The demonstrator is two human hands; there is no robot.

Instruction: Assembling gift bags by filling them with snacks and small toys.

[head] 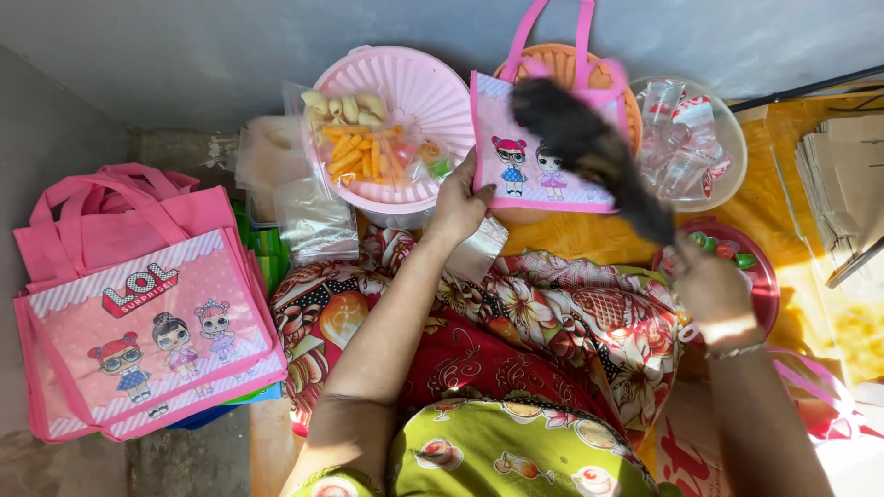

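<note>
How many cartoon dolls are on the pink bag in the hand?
2 show on the small pink bag that the left hand holds: one at its lower left, one beside it. A dark blurred thing crosses the bag and may hide more.

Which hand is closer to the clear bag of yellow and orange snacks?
Left. The left hand grips the small pink bag just right of the snack bag. The right hand is far off, by the red tray.

Bare grey floor lay open across the top of the frame and at the lower left. The middle was crowded: a pink basket (419, 87) with a snack packet (368, 138), a pink tote bag (539, 147) beside it, a bowl of plastic cups (727, 138) at upper right. Stacked pink bags (138, 313) filled the left side.
</note>
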